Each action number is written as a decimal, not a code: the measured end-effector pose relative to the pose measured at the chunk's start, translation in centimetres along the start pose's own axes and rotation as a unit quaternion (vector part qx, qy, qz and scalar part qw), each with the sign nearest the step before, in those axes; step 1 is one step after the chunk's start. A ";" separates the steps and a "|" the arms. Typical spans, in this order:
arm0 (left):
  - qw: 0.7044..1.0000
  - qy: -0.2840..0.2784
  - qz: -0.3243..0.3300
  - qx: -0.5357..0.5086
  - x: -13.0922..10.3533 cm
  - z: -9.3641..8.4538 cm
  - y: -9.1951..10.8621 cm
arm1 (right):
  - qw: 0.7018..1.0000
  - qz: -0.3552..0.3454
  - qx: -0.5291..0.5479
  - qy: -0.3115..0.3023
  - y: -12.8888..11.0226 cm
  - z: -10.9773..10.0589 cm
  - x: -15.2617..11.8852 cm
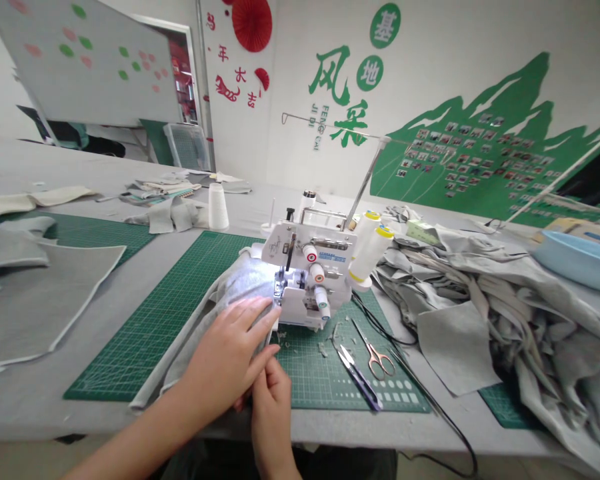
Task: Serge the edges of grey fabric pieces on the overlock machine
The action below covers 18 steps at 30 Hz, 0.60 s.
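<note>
A white overlock sewing machine stands on a green cutting mat, its lamp lighting the needle area. Grey fabric lies left of the machine and reaches under the presser foot. My left hand rests flat on this fabric with its fingers stretched toward the foot. Just below and to the right, my right hand is closed at the fabric's near edge, thumb and fingers together. What its fingers pinch is mostly hidden.
Orange-handled scissors and thread snips lie right of the machine, near black cables. Grey fabric pieces are heaped at the right by a blue basin. A white thread cone stands behind the mat.
</note>
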<state>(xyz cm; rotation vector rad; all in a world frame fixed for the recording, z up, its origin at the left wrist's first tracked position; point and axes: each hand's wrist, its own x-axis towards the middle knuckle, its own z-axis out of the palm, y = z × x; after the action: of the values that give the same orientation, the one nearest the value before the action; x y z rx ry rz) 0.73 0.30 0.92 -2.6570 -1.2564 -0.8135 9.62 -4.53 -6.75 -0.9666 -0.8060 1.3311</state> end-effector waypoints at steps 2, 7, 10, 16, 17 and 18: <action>1.000 0.008 0.011 0.009 -0.1 -0.2 0.1 | 1.000 -0.004 -0.003 0.006 -0.3 0.1 0.3; 0.999 0.030 0.027 0.002 -1.5 -0.8 1.0 | 0.999 -0.036 -0.003 -0.001 -0.9 0.1 0.7; 1.000 0.024 -0.010 0.000 -2.0 -0.7 1.1 | 0.999 -0.028 0.018 -0.003 -0.6 -0.1 0.6; 0.999 0.012 -0.042 -0.002 -1.6 -0.2 1.0 | 0.999 -0.030 0.034 0.007 0.3 -0.4 0.3; 0.999 0.013 -0.044 -0.003 -1.6 -0.1 1.1 | 0.999 -0.035 0.024 0.013 0.4 -0.4 0.3; 0.999 0.013 -0.045 -0.003 -1.6 -0.1 1.1 | 0.999 -0.039 0.015 0.018 0.5 -0.5 0.3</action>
<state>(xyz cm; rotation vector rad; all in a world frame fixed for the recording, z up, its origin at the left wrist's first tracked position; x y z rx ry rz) 0.69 -1.52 0.33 -2.6020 -1.3791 -0.8636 9.87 -4.28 -7.44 -0.9235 -0.7865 1.2524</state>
